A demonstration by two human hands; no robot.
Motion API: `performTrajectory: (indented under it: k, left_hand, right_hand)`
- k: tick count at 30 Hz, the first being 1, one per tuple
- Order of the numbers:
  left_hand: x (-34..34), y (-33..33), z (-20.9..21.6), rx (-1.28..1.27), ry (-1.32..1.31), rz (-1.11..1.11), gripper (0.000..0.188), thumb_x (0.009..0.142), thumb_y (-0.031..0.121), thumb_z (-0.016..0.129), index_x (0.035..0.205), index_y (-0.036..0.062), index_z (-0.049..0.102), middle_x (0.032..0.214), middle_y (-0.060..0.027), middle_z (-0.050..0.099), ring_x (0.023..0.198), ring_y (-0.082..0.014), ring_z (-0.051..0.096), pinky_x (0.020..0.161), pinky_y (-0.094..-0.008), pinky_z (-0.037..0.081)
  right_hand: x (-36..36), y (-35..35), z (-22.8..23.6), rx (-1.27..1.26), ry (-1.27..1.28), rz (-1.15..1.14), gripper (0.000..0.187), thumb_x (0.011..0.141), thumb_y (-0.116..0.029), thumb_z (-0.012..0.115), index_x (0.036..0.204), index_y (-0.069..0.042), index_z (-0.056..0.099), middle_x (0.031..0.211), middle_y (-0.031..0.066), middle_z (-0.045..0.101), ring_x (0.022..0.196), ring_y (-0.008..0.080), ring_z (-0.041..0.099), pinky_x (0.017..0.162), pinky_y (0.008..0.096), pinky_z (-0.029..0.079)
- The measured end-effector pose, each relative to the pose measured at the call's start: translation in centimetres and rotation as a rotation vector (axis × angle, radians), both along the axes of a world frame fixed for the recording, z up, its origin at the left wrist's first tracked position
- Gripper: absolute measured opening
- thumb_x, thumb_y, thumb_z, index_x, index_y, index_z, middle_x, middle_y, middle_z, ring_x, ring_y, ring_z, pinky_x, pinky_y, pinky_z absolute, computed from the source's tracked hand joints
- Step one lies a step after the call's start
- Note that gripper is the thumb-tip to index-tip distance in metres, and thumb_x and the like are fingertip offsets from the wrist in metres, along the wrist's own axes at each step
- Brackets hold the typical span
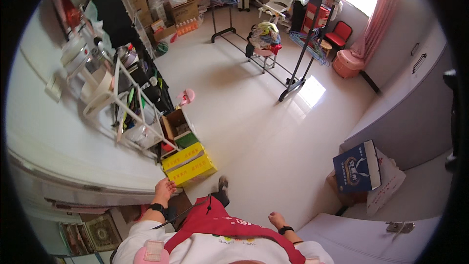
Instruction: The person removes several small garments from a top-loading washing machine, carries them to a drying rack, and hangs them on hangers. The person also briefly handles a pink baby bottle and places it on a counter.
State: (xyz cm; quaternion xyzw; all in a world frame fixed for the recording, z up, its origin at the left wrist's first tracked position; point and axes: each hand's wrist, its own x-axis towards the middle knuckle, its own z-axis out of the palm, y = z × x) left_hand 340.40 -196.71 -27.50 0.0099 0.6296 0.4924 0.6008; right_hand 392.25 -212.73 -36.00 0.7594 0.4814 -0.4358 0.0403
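White shirt [220, 247] with red apron straps [229, 225] at lower edge, closest to lens. Left hand [165, 188] extended forward and down, black band at wrist, fingers spread loosely, gripping nothing; fingertips just beside near corner of yellow box [190, 165], contact not determinable. Right hand [275, 219] low at side, black band at wrist, curled into loose fist, holding nothing visible. Dark shoe [223, 186] planted on pale tiled floor [254, 117], between the two hands.

Yellow box: flat on floor, red panels on top, lying against foot of white wire rack [122, 102]. Open cardboard box [176, 124] and green item [186, 139] directly behind it. Rack loaded with metal pots [80, 56], white basins and assorted goods, standing along left wall. Small pink stool [186, 97] on floor beyond rack.

Mid-room: black clothes rail [303, 44] with blue hangers, stool piled with clothing [265, 36] beneath it. Farther back: white chair [278, 0], red chair [339, 33], pink bin [348, 63] near pink curtain [381, 14].

Right side: grey cabinet [410, 112] with handles; blue paper bag [357, 167] leaning at its base, white bag [388, 181] just beside. Cardboard cartons [181, 12] stacked at far left rear.
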Motion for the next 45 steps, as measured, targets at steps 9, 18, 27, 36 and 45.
performTrajectory:
  k: [9,18,27,36,45]
  left_hand:
    - [3.1,30.9,0.5,0.159,-0.01,0.173,0.02,0.087,0.022,0.049,0.087,0.0015,0.05,0.071,-0.0084,0.059,0.059,-0.0204,0.056,0.052,-0.0328,0.047]
    - [21.9,66.1,8.5,0.377,0.218,-0.475,0.022,0.087,0.021,0.049,0.102,0.0045,0.05,0.075,-0.0088,0.06,0.056,-0.0165,0.058,0.047,-0.028,0.047]
    - [22.7,81.3,4.8,0.311,0.297,-0.22,0.018,0.087,0.022,0.051,0.094,0.006,0.053,0.07,-0.0071,0.06,0.052,-0.0137,0.057,0.043,-0.025,0.046]
    - [9.0,90.7,0.5,0.176,0.285,0.245,0.03,0.086,0.023,0.052,0.111,0.005,0.049,0.081,-0.0094,0.062,0.064,-0.019,0.06,0.055,-0.0302,0.049]
    - [-0.2,114.8,-2.5,0.153,0.28,0.109,0.024,0.087,0.019,0.052,0.105,0.0044,0.053,0.075,-0.008,0.061,0.06,-0.0166,0.059,0.049,-0.0266,0.047]
  right_hand:
    - [6.9,28.2,4.5,0.095,0.165,-0.217,0.029,0.077,-0.021,0.051,0.096,-0.002,0.063,0.085,0.0158,0.064,0.077,0.0257,0.063,0.071,0.0351,0.049]
    - [18.2,53.2,6.4,0.129,0.23,-0.524,0.027,0.077,-0.018,0.051,0.09,0.003,0.062,0.073,0.0115,0.063,0.062,0.0188,0.062,0.058,0.0312,0.05]
    - [28.7,83.7,0.3,0.37,-0.044,0.441,0.012,0.071,-0.014,0.053,0.074,-0.005,0.061,0.074,0.011,0.063,0.065,0.0237,0.06,0.057,0.0349,0.048]
    - [21.9,119.1,1.9,0.361,-0.098,0.365,0.031,0.08,-0.026,0.043,0.08,0.0,0.061,0.081,0.0232,0.059,0.082,0.0404,0.057,0.073,0.0472,0.045]
    - [9.2,143.3,6.1,0.544,-0.238,0.266,0.039,0.073,-0.016,0.058,0.109,-0.001,0.052,0.12,0.0198,0.044,0.105,0.037,0.048,0.088,0.0401,0.042]
